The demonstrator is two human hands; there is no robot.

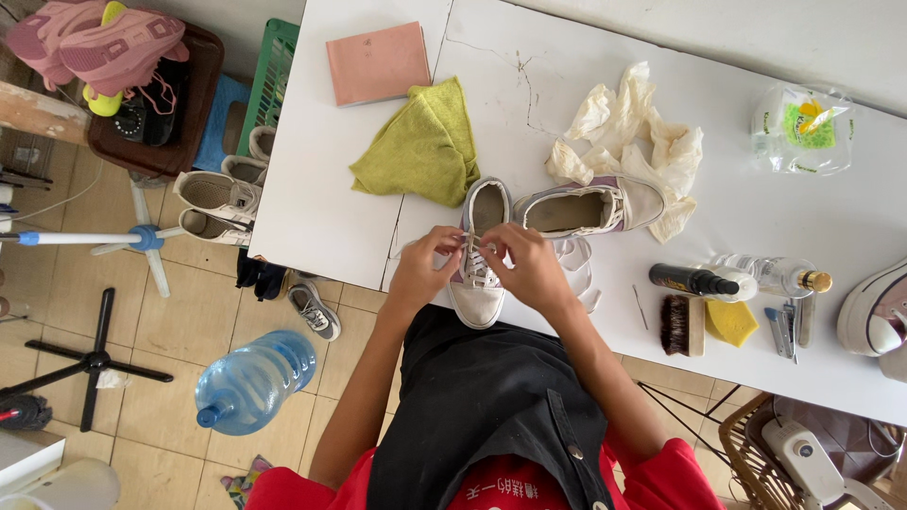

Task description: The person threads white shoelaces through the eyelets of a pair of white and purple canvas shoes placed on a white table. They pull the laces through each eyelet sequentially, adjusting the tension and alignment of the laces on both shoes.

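On the near edge of the white tabletop [321, 189], seen from the head camera, a white and lilac sneaker [477, 274] stands with its toe toward the person and slightly overhanging the edge. Both hands meet over its laces. The left hand [423, 269] has its fingers pinched closed on a white lace [470, 247] at the left side of the eyelets; the right hand [529, 264] has its fingers curled shut on the same lace from the right side. The two hands almost touch above the tongue.

Just beside that shoe, further onto the tabletop, the second sneaker [590, 208] lies on its side with its opening facing the person. Crumpled cream paper [628, 132] sits behind and around it. A yellow-green cloth [420, 146] lies just beyond the first shoe, and a pink flat book [378, 61] is past the cloth. To the right are a dark bottle [694, 280], a clear plastic bottle [775, 274], a brush [680, 324], a yellow sponge [730, 321] and a clear plastic bag [801, 127].

Down on the tiled floor to the left, a large blue water jug [255, 381] lies on its side, with other shoes [217, 203] near the tabletop's edge.
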